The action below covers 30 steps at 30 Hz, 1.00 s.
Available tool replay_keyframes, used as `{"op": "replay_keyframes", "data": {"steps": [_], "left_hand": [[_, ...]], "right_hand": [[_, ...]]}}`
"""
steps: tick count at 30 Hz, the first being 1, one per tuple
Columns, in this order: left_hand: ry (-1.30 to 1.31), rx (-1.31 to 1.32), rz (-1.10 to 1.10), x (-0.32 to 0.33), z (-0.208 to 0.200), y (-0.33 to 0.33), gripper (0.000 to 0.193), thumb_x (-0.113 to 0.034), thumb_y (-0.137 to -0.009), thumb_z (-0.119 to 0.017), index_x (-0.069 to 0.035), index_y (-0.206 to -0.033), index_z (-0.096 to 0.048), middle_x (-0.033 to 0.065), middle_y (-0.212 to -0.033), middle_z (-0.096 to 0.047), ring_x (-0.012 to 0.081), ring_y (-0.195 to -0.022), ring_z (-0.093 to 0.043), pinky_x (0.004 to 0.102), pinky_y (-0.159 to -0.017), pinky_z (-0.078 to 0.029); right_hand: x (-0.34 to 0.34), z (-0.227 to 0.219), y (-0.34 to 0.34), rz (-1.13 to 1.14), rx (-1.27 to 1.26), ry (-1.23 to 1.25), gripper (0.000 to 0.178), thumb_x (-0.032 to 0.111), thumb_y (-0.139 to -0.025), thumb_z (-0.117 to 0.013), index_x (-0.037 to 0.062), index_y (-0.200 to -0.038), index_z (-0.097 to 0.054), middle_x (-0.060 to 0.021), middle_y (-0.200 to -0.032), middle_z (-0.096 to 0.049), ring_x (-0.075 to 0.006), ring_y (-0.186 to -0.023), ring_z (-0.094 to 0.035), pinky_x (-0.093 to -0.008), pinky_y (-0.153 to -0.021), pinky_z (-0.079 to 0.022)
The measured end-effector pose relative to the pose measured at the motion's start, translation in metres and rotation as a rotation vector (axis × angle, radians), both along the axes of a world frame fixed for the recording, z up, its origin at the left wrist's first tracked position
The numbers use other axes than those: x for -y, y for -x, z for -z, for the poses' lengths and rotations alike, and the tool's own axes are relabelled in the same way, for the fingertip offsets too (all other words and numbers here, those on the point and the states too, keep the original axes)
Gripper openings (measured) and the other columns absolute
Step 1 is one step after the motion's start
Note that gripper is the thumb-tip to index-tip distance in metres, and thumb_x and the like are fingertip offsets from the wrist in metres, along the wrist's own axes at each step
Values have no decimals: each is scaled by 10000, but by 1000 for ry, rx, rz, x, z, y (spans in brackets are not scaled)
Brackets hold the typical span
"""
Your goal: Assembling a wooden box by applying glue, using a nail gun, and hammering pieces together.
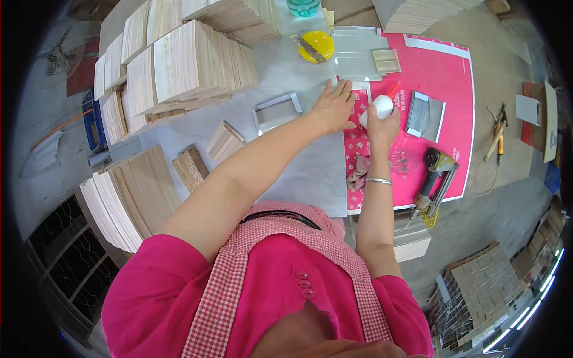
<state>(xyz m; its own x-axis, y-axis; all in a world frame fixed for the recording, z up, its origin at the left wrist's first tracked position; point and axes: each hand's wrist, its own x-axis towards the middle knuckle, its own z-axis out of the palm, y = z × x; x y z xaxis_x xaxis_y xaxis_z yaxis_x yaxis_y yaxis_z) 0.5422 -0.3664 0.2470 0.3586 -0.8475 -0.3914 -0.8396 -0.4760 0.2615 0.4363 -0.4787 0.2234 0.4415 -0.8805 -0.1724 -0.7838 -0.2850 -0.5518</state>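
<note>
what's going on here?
A person at a workbench grips a white squeeze bottle with a red tip in the right hand. The left hand is open, palm down, by the left edge of a pink sheet. A nail or staple gun lies on the sheet, untouched, and stacks of pale wooden pieces stand to the left.

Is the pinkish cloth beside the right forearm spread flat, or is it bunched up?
Bunched up: the cloth shows uneven folds gathered in a small heap, not one flat layer.
</note>
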Motion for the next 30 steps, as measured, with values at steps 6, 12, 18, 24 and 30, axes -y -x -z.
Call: {"op": "replay_keyframes", "data": {"steps": [6,12,18,24,30], "left_hand": [[32,21,23,-14,0,0,786,-512,-854,-634,10,-1404,-429,212,-1515,-330,349,-1452,-224,524,-1160,-236],[243,-40,-6,-62,-30,27,605,-359,-867,-667,14,-1315,-505,192,-1450,-405,356,-1432,-262,503,-1145,-291],[403,-183,-116,-150,-44,80,514,-234,-827,-705,8,-1250,-543,207,-1391,-448,369,-1390,-323,478,-1105,-352],[416,-336,-108,-229,-22,144,499,-153,-779,-709,2,-1227,-553,207,-1391,-448,368,-1357,-374,458,-1092,-363],[395,-325,-4,-266,-13,179,515,-128,-768,-704,-13,-1243,-542,201,-1401,-440,374,-1355,-375,458,-1097,-354]], "right_hand": [[-6,-23,11,-373,238,47,674,366,-762,-756,-44,-1245,-527,-242,-1047,-597,-401,-970,-596,-451,-840,-494],[-2,-23,-2,-522,58,17,641,346,-780,-753,-24,-1256,-535,-239,-1036,-604,-397,-992,-592,-449,-849,-492],[-5,-5,23,-527,40,294,563,318,-804,-748,-19,-1217,-567,-239,-1111,-604,-394,-1026,-582,-454,-862,-487],[-47,-45,87,-330,325,-70,235,187,-917,-647,-29,-1010,-646,-155,-890,-662,-212,-783,-628,-328,-733,-506],[-155,-55,175,-447,-7,-366,152,129,-918,-639,-17,-958,-653,-136,-797,-652,-184,-690,-616,-310,-662,-502]]}}
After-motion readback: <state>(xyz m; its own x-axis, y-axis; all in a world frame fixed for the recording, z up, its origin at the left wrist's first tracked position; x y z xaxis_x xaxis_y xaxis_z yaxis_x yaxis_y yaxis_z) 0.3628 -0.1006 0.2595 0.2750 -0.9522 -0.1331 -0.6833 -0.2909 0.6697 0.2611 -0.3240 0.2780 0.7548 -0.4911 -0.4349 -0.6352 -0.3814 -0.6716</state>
